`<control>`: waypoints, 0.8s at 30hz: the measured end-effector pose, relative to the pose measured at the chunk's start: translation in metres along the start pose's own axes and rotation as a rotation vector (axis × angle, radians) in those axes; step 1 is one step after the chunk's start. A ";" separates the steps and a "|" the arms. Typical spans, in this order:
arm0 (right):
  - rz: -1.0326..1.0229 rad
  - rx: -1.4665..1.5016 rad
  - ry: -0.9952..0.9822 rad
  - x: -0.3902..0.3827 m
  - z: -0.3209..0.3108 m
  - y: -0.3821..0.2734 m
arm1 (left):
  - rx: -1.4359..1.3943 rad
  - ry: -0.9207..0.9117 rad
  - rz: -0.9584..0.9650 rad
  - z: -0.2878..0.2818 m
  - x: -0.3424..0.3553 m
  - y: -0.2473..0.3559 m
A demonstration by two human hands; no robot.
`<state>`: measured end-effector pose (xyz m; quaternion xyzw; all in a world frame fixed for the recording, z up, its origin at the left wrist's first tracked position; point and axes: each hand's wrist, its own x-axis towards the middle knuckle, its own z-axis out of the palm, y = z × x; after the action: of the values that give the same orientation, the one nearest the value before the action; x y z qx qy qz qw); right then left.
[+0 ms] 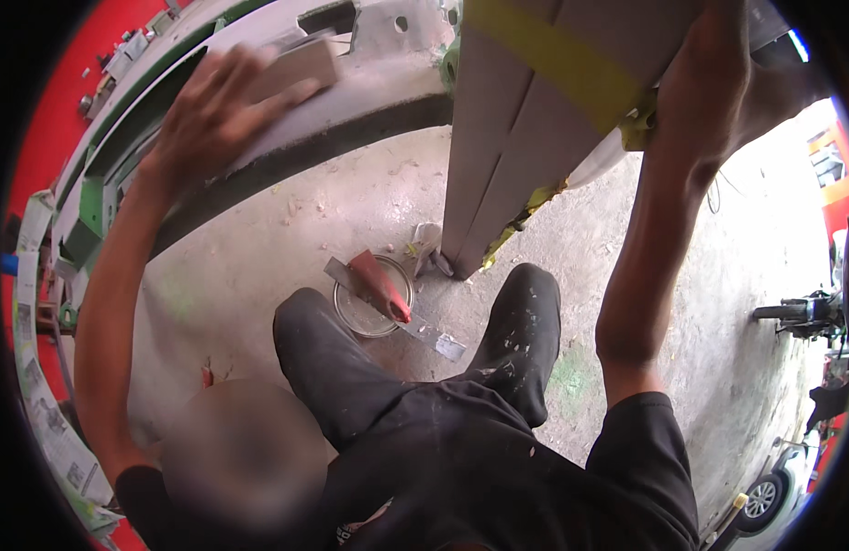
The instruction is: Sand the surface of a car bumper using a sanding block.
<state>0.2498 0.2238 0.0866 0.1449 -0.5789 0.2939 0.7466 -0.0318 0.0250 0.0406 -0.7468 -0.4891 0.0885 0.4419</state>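
Sanding block (291, 66) pressed flat under left hand (213, 115) on grey primed car panel (369, 96), fingers spread over it. Right hand (704, 87) braced on upright panel (525, 119), grip impossible to tell. Surface dull and patchy; much sanding seemingly left. 1 putty tin (365, 308) on floor (259, 266).

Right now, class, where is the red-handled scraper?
In the head view the red-handled scraper lies across the rim of a round tin on the concrete floor, centre frame, just ahead of the person's knees and left of the grey panel's foot.
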 end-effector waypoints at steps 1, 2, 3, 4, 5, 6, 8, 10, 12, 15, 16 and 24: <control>-0.045 0.149 -0.082 0.004 -0.013 0.005 | -0.024 0.041 -0.009 0.011 0.022 0.001; -0.043 0.143 -0.086 0.005 -0.019 0.007 | -0.057 0.071 -0.018 0.024 0.061 0.010; -0.011 0.044 -0.120 0.008 -0.024 0.004 | -0.099 0.078 -0.032 0.023 0.099 0.020; 0.026 -0.045 -0.151 0.007 -0.021 -0.001 | -0.059 0.065 -0.053 0.043 0.114 0.021; 0.017 -0.051 -0.133 0.007 -0.019 0.003 | 0.008 0.038 0.015 0.037 0.142 0.018; 0.013 -0.050 -0.107 0.004 -0.017 0.004 | -0.040 0.082 -0.018 0.042 0.126 0.020; 0.009 -0.089 -0.046 0.002 -0.011 0.003 | -0.063 0.121 -0.034 0.035 0.077 0.014; 0.012 -0.140 0.032 0.004 -0.001 0.000 | -0.014 0.089 -0.046 0.004 0.017 0.006; 0.042 -0.185 0.111 0.003 0.006 0.000 | 0.005 0.026 -0.099 -0.009 -0.003 0.004; 0.015 -0.099 0.024 -0.003 0.002 -0.001 | 0.018 0.082 -0.012 0.014 0.047 0.002; -0.026 -0.030 -0.071 -0.004 -0.004 0.000 | 0.021 0.114 -0.029 0.029 0.077 0.007; -0.095 -0.167 -0.051 0.010 -0.005 -0.006 | 0.021 0.073 -0.079 -0.006 0.002 -0.005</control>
<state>0.2593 0.2247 0.0953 0.1167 -0.6127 0.2050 0.7543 -0.0307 0.0237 0.0491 -0.7248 -0.5009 0.0489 0.4706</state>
